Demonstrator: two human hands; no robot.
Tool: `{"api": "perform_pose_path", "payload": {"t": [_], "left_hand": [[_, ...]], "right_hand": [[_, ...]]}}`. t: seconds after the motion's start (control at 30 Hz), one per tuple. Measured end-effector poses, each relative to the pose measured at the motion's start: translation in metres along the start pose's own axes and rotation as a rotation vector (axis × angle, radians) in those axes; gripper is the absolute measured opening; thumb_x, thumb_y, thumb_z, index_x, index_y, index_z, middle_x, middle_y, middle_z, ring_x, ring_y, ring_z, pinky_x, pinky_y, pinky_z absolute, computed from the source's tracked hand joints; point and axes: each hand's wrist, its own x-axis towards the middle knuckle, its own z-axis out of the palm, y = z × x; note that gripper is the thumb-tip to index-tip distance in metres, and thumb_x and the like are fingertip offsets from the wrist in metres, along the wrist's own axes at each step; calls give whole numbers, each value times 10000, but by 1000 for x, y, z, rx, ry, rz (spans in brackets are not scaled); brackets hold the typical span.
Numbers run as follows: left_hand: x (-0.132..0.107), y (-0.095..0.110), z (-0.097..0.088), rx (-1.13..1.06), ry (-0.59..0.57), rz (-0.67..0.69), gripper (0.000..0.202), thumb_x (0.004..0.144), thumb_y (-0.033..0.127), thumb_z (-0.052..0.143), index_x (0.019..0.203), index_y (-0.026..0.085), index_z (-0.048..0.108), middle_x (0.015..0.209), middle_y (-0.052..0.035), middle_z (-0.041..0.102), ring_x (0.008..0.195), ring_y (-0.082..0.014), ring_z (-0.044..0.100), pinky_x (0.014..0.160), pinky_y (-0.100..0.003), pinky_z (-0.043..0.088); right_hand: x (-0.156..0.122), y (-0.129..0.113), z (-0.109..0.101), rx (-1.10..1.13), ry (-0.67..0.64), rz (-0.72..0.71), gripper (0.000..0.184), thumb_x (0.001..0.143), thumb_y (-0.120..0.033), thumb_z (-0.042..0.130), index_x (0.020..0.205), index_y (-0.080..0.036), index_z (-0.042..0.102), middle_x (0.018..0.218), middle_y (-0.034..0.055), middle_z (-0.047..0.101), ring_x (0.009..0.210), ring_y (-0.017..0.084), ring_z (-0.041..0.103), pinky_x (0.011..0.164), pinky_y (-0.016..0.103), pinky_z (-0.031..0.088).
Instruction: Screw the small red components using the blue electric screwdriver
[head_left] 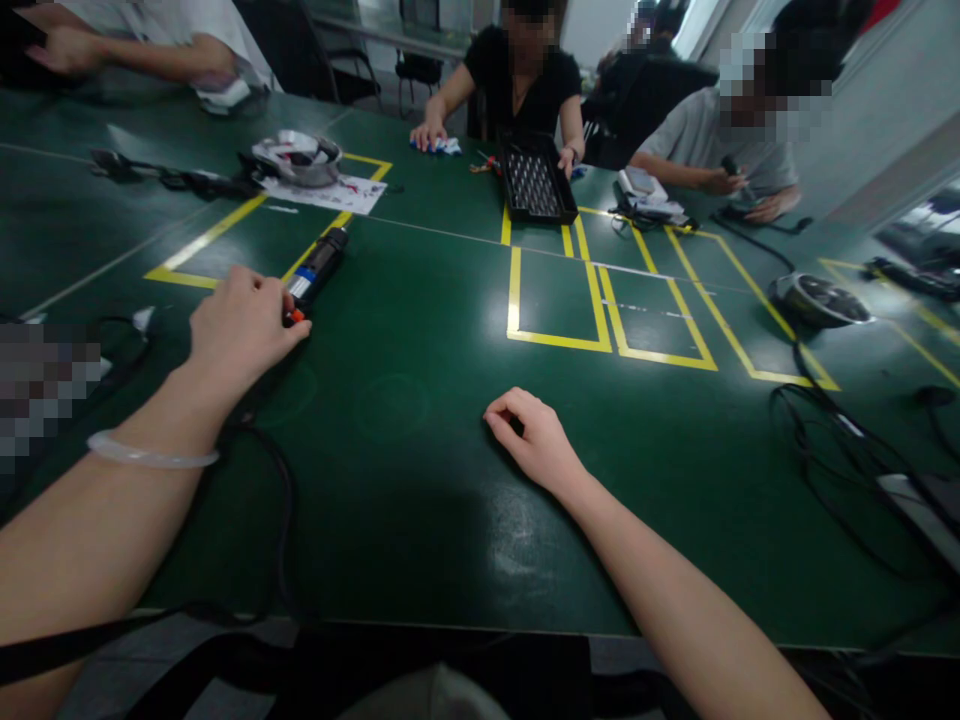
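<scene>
Your left hand [244, 325] has its fingers closed around the near end of a dark, cylindrical electric screwdriver [315, 270], which has a blue band, a pale section and an orange tip at your fingertips. It lies flat on the green table [420, 480] toward its left side, across the corner of a yellow taped rectangle [225, 225]. Your right hand [529, 435] rests loosely curled, holding nothing, near the table's near edge, well apart from the tool.
</scene>
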Motion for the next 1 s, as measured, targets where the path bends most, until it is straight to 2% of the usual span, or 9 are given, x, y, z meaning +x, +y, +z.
{"api": "perform_pose_path", "payload": {"t": [0.17,0.33,0.43,0.57,0.8,1.0], "left_hand": [[-1,2,-1,24,1,-2,604,927,686,372,1078,122,527,1276,-150,418,1120,-370,522,851,-531,502],[-3,6,-3,-24,0,-53,595,925,661,408,1116,112,536,1335,-148,423,1175,-398,513,905,-560,474],[-3,10,-3,-18,-5,-55,585,945,600,408,1180,82,542,1371,-196,427,1207,-435,508,925,-580,463],[1,15,4,141,50,-132,487,956,452,422,1186,46,562,1281,-255,508,1125,-417,569,876,-544,506],[3,14,15,260,141,-90,484,969,424,401,1188,24,563,1173,-250,552,1011,-377,607,809,-487,543],[6,7,19,131,137,-102,396,921,443,506,1084,101,621,1217,-220,539,1052,-366,592,841,-493,548]], "right_hand": [[0,0,-1,-1,2,1,130,950,-211,538,837,-214,602,812,19,613,784,175,582,762,315,420],[0,0,-1,-6,8,3,129,945,-202,543,831,-213,604,801,18,612,780,173,582,756,312,422],[0,2,1,-4,12,0,130,946,-201,541,835,-211,608,809,19,616,781,169,581,755,306,425],[0,3,2,-2,12,-14,131,945,-195,542,833,-203,609,808,19,618,782,165,581,756,299,422],[0,2,1,4,18,-16,123,940,-190,547,835,-200,609,803,17,611,771,162,581,752,294,421],[0,3,1,13,18,-24,117,938,-182,547,840,-196,609,813,21,609,773,163,580,752,293,421]]}}
